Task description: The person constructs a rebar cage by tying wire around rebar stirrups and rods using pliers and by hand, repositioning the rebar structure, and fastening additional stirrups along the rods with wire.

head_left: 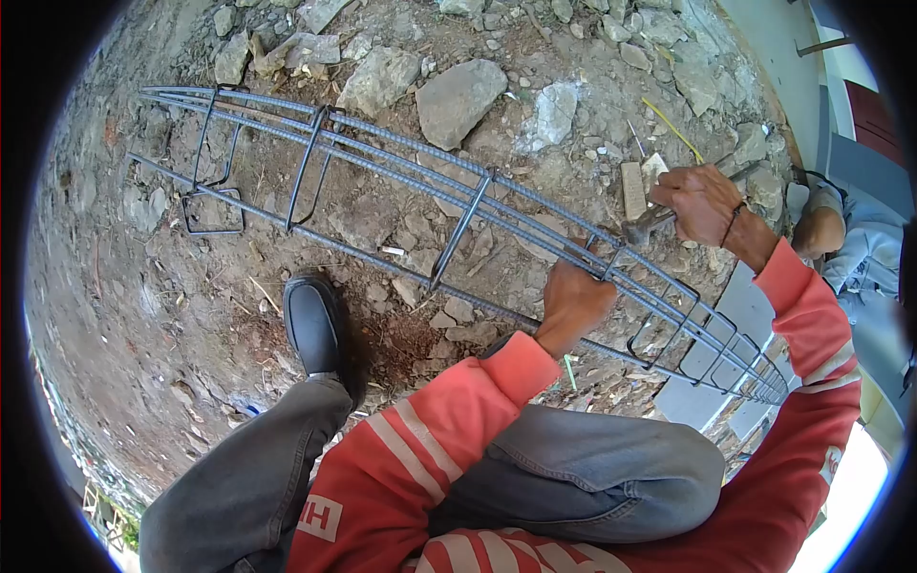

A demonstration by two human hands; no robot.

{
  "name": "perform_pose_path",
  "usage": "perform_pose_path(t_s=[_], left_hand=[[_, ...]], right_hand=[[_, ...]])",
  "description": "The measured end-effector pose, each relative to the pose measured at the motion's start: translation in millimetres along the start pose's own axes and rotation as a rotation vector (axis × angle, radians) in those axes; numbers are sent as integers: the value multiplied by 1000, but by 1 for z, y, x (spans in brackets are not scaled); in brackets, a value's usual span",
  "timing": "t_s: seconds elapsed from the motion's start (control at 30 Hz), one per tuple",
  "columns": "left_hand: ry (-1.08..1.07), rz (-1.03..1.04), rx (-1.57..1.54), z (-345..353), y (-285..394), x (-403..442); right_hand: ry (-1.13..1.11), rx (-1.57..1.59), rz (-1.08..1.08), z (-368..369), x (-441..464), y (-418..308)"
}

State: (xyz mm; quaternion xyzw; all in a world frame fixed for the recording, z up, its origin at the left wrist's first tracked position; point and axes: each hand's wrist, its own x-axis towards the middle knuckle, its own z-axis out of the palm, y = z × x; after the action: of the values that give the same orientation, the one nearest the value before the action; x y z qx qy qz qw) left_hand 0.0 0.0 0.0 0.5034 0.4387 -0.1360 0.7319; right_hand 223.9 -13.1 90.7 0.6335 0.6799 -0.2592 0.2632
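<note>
Across the head view, a long steel cage point(449, 220) lies slantwise over rough ground point(105, 286), its far end at upper left and its near end narrowing toward the lower right. Its ribbed bars run through several bent hoops; one hoop point(213, 212) near the far end sits askew, partly below the lowest bar.

The left hand point(578, 298) is closed on the cage's upper bars, right of the middle. Its fingers are partly hidden behind the knuckles, so which bar or hoop they hold I cannot tell. The right hand point(702, 205) grips a tool point(652, 225) just above the cage, the dark head pointing left and lying close to the top bar.

Stones crowd the upper side: a big grey rock point(461, 103) and a whitish one point(554, 113) lie just beyond the bars. A small block point(633, 191) stands close by the tool's head, with a yellow strip point(673, 132) above it. More rubble shows between the bars.

On the near side, a dark shoe point(313, 327) is planted just below the cage, and a bent knee point(659, 468) takes up the space under the left forearm. Grey slabs point(699, 396) lie beneath the cage's right end. Farther right, another person point(864, 234) in pale blue is close to a wall point(798, 76).
</note>
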Motion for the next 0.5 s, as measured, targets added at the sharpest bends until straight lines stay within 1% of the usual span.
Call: perform_pose_path(t_s=[0.07,0.1,0.17,0.2,0.27,0.3,0.37,0.4,0.47,0.5], left_hand=[[24,2,23,0,1,1],[7,-29,3,4,1,-8],[-7,-11,4,3,2,-5],[-7,-10,5,3,2,-4],[-10,-10,10,3,2,-3],[-11,-5,11,4,1,-2],[16,42,44,3,-3,0],[19,47,43,2,-4,2],[23,34,-2,2,-6,3],[21,38,-7,3,-6,3]], right_hand=[[-192,77,41,-8,1,-2],[-230,85,30,-18,-4,-6],[-485,156,112,-40,-4,-8],[-484,156,113,-51,-2,-11],[-491,151,17,-70,2,-12],[-488,149,20,-74,3,-9],[-628,21,59,-78,5,-4],[-624,16,60,-78,3,-2],[-495,0,170,-78,-6,2],[-498,-5,173,-81,-7,2]])
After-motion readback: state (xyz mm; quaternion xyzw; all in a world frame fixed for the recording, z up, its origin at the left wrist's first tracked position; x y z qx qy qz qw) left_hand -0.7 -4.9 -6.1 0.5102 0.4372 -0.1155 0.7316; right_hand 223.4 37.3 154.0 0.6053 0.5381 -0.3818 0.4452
